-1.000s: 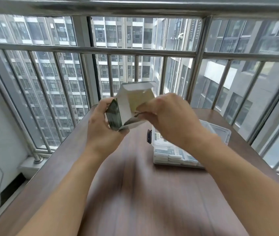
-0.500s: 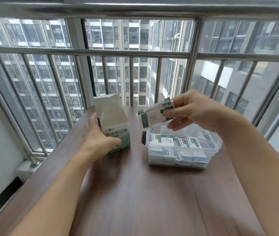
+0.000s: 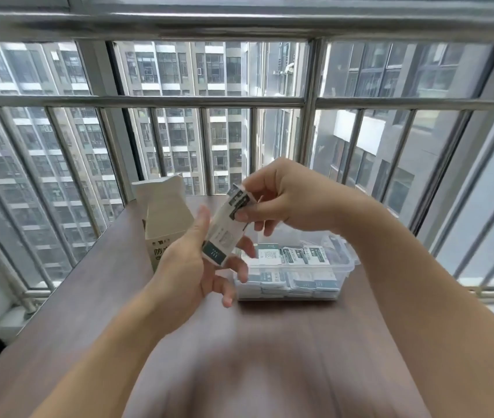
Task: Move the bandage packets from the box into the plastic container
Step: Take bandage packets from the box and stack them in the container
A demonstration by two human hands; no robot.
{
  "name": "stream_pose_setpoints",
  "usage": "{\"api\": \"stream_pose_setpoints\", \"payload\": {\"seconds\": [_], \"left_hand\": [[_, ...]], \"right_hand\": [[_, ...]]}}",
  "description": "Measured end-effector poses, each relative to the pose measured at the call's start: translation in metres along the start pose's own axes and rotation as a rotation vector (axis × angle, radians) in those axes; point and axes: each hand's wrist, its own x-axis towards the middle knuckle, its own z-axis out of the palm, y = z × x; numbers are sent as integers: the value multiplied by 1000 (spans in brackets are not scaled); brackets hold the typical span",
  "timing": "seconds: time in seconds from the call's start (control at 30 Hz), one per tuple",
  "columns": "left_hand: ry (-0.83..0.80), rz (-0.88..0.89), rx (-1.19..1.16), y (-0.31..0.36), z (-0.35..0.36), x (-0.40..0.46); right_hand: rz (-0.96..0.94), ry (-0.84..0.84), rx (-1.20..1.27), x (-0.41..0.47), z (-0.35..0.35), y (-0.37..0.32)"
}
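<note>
both hands, left hand (image 3: 190, 274) and right hand (image 3: 284, 203), pinch bandage packets (image 3: 226, 229) above desk (image 3: 269, 342); box (image 3: 164, 218) upright near far edge, plastic container (image 3: 346, 267) beside it.

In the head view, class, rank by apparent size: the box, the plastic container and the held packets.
1. Plastic container, widest.
2. Box, partly hidden by the left hand.
3. Packets, smallest, though nearest the camera, held in both hands; right hand.

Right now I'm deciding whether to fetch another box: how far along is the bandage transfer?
Done: the plastic container already holds rows of bandage packets. In hand: both the left hand and right hand hold a packet stack above the table, not yet placed. Left: the open box stands upright; its contents are hidden.
</note>
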Motion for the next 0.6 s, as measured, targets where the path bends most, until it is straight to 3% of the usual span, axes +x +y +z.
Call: {"api": "stream_pose_setpoints", "payload": {"seconds": [0.27, 0.6], "left_hand": [[88, -118, -58, -10, 12, 2], [171, -10, 0, -4, 12, 2]], "right_hand": [[7, 15, -84, 0, 2, 5], [-119, 20, 35, -1, -2, 3]]}}
